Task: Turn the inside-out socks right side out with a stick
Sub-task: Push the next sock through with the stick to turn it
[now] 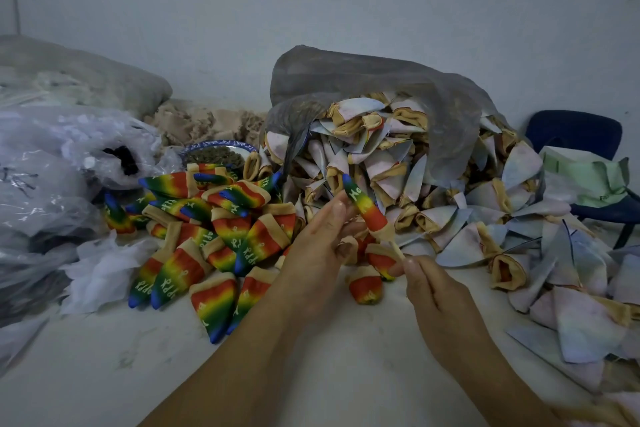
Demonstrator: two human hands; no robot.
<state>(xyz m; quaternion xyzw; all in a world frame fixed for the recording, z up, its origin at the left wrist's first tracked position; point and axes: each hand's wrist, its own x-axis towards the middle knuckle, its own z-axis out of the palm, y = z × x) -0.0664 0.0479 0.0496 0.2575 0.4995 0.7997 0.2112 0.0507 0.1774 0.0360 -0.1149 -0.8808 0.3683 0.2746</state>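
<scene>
A rainbow sock (363, 206), right side out, is stretched over a thin pale stick (397, 250) that points up and to the left. My right hand (436, 291) pinches the stick's lower end. My left hand (322, 239) reaches to the sock, with its fingertips touching the sock's left side. A heap of rainbow socks (214, 236) lies to the left on the white table (104, 374). A large heap of pale inside-out socks (398, 166) spills from a grey mesh bag (363, 80) behind and to the right.
Crumpled clear plastic bags (52, 184) fill the left side. A blue-rimmed bowl (218, 149) of dark bits stands behind the rainbow heap. A dark blue chair (575, 135) with green cloth (588, 177) is at the right. A white wall is behind.
</scene>
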